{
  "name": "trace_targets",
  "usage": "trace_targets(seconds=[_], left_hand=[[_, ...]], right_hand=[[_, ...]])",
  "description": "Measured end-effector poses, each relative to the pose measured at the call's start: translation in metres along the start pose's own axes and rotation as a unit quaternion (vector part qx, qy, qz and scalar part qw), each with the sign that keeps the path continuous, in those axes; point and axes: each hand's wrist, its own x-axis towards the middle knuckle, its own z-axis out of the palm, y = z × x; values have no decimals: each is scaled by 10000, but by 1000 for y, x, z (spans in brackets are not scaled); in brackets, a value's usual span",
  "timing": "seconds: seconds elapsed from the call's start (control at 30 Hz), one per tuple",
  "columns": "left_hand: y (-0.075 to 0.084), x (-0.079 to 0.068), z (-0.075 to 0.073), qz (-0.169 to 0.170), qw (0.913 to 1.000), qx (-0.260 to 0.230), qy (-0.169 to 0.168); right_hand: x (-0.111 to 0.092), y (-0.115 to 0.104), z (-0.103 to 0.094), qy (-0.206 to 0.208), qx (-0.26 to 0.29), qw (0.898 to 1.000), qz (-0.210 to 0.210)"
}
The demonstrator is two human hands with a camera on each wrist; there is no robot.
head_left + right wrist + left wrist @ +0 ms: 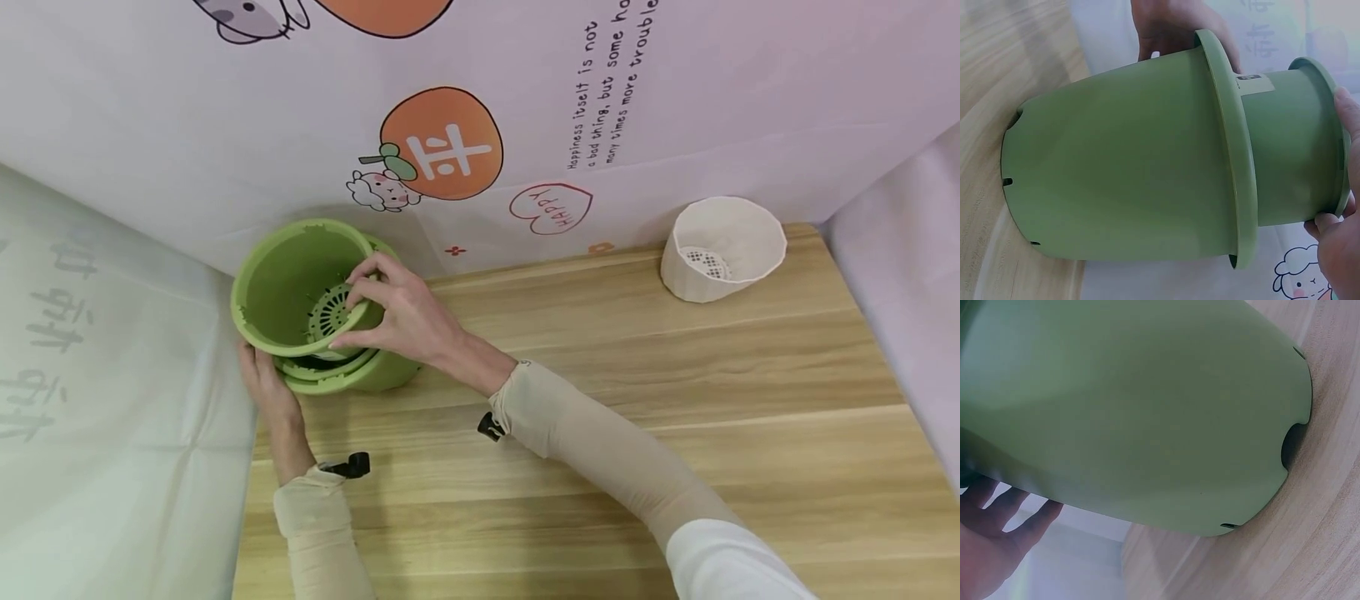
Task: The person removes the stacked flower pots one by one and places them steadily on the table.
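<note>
Green plastic flower pots stand nested at the back left. The inner pot [1291,150], with a slotted bottom and a label on its side, sticks well up out of the larger outer pot [1122,162] and tilts in the head view. My right hand [405,312] grips the inner pot's rim, thumb and fingers on either side of the wall. Against the outer pot's far-left side, just below its rim, my left hand [272,392] rests with fairly straight fingers [1038,528]. The inner pot's lower part is hidden inside the outer one, whose base sits on the wooden tabletop [525,500].
A white ribbed pot [723,250] with a perforated bottom stands at the back right. Behind the table hangs a printed white cloth [510,75]. Another pale cloth [112,400] closes off the left side, close beside my left hand.
</note>
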Motion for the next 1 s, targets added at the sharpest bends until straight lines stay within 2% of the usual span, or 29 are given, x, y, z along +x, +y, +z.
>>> trace_targets(seconds=[0.13, 0.27, 0.4, 0.5, 0.57, 0.8, 1.0], left_hand=[[-1, 1, -1, 50, 10000, 29, 12], [-2, 2, -2, 88, 9999, -46, -112], [6, 1, 0, 198, 9991, -252, -282], [15, -2, 3, 285, 9986, -311, -319], [16, -3, 3, 299, 9987, -300, -296], [2, 2, -2, 113, 9998, -145, -126], [-3, 5, -2, 187, 9996, -178, -105]], right_hand=[[2, -1, 0, 35, 54, 10000, -15], [5, -2, -1, 122, 80, 9998, -126], [10, -6, -5, 238, 71, 9994, -242], [15, -12, -9, 311, 39, 9991, -292], [18, -17, -13, 352, 38, 9988, -331], [25, -29, -21, 381, -45, 9981, -480], [26, -31, -24, 426, -11, 9976, -542]])
